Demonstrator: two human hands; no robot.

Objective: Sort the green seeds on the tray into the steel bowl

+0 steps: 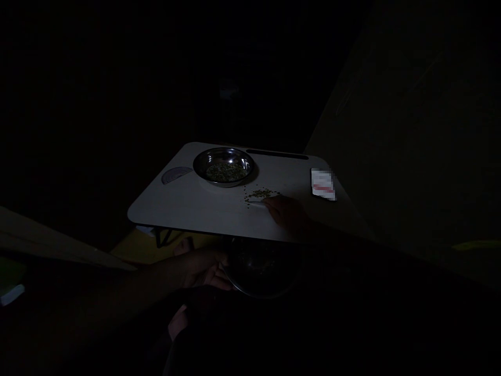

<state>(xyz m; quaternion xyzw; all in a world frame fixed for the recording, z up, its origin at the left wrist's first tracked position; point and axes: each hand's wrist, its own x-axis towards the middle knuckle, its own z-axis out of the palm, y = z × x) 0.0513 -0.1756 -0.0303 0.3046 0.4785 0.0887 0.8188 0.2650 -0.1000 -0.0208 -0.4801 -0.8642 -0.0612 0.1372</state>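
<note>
The scene is very dark. A small white lap table (188,206) carries a steel bowl (245,163) with greenish grains in it. A loose scatter of the same grains (260,194) lies to the bowl's right. My right hand (287,213) rests on the tabletop with its fingertips at that scatter, fingers drawn together. Below the table's near edge, my left hand (201,269) grips the rim of a second dark bowl (264,266) held under the edge. What the right fingers pinch is too dim to see.
A white card with red marks (323,184) lies at the table's right side. A grey semicircular inlay (176,175) sits at the left, and a dark slot (277,154) runs along the far edge. Yellow surface (135,249) shows beneath the table.
</note>
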